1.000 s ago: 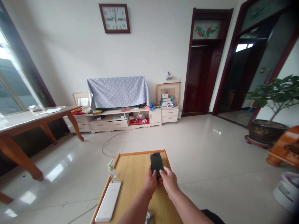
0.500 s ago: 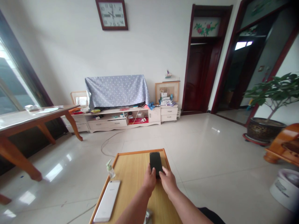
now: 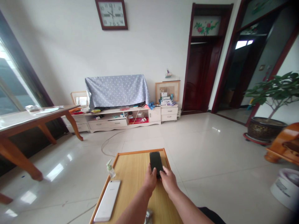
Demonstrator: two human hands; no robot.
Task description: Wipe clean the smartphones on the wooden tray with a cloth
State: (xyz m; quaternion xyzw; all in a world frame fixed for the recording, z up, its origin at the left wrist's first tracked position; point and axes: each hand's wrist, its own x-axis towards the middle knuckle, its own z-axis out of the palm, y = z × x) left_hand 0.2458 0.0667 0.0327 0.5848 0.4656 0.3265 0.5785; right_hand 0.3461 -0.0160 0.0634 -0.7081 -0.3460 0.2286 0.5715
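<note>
A black smartphone [image 3: 155, 161] is held between both hands over the far right part of the small wooden table [image 3: 132, 166]. My left hand [image 3: 150, 179] grips its lower left edge, thumb on the front face. My right hand [image 3: 168, 180] closes on the lower right edge with its thumb also on the front. The fingers behind the phone are hidden, and its screen looks dark. To the left, a white phone [image 3: 107, 200] lies back up on the table. Just beyond it stands a clear pump bottle [image 3: 110, 169] with a pale green top.
A small greyish item [image 3: 148, 216] lies partly hidden by my left forearm. Past the table are a low white cabinet [image 3: 107, 124], a cloth-draped object [image 3: 118, 90] and a cable on the floor. A larger table [image 3: 50, 113] stands left; a potted plant [image 3: 265, 129] and white bucket [image 3: 285, 189] stand right.
</note>
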